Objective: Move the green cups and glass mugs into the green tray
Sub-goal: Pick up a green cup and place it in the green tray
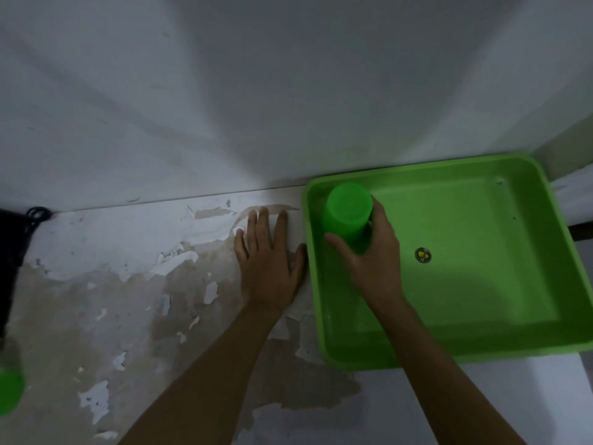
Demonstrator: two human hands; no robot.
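Observation:
A square green tray (pixel 500 303) lies at the right of the worn tabletop, against the wall. My right hand (pixel 369 252) is shut on a green cup (pixel 348 210), held upside down in the tray's far-left corner. Whether its rim touches the tray floor is hidden by my fingers. My left hand (pixel 268 255) lies flat and open on the table, its thumb beside the tray's left rim. A second green cup (pixel 11 391) shows partly at the lower-left edge of the view. No glass mug is in view.
The table surface (pixel 134 309) is white with peeling patches. A white wall (pixel 288 91) rises right behind it. A dark object with a cord (pixel 19 232) sits at the far left. A small round sticker (pixel 423 255) marks the tray floor.

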